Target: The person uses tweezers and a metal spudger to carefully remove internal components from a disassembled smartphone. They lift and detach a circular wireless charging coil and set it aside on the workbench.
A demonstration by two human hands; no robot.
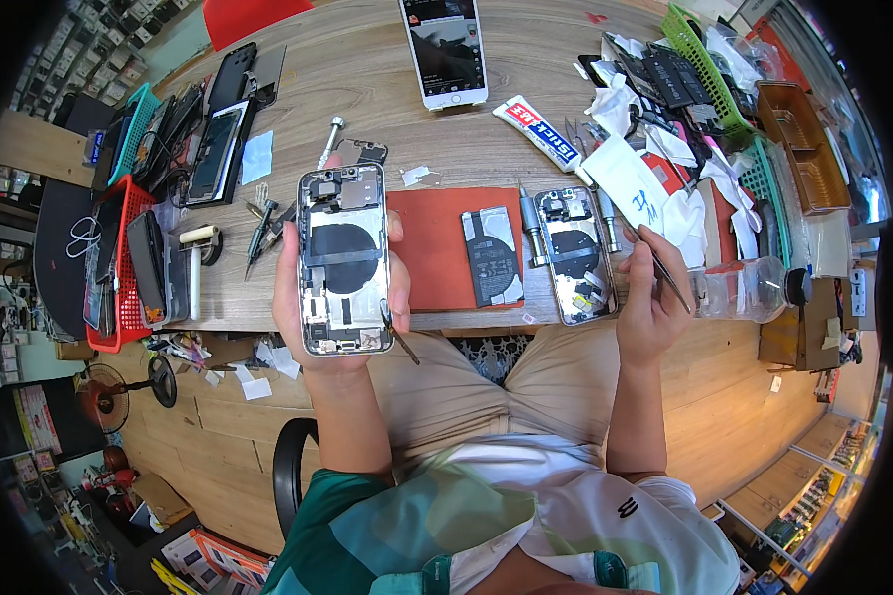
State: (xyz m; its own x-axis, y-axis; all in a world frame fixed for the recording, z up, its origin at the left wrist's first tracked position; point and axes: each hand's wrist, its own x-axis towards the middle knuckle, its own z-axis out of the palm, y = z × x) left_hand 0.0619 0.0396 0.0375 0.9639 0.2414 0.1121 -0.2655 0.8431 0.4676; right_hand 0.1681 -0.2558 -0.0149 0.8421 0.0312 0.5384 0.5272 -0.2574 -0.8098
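Presumably light and stiff, the opened smartphone housing [342,256] is held up at the near edge of the table [337,74], its sides clasped between the left hand's [287,297] thumb and fingers. Right hand [649,302] pinches tweezers [662,266]. Exposed internals [355,193] appear fragile; grip rims only.

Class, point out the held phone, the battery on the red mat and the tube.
Held phone [344,274], head view: dark round patch near its middle.
Battery [490,258], head view: middle of its dark face.
Tube [538,134], head view: middle of its side.
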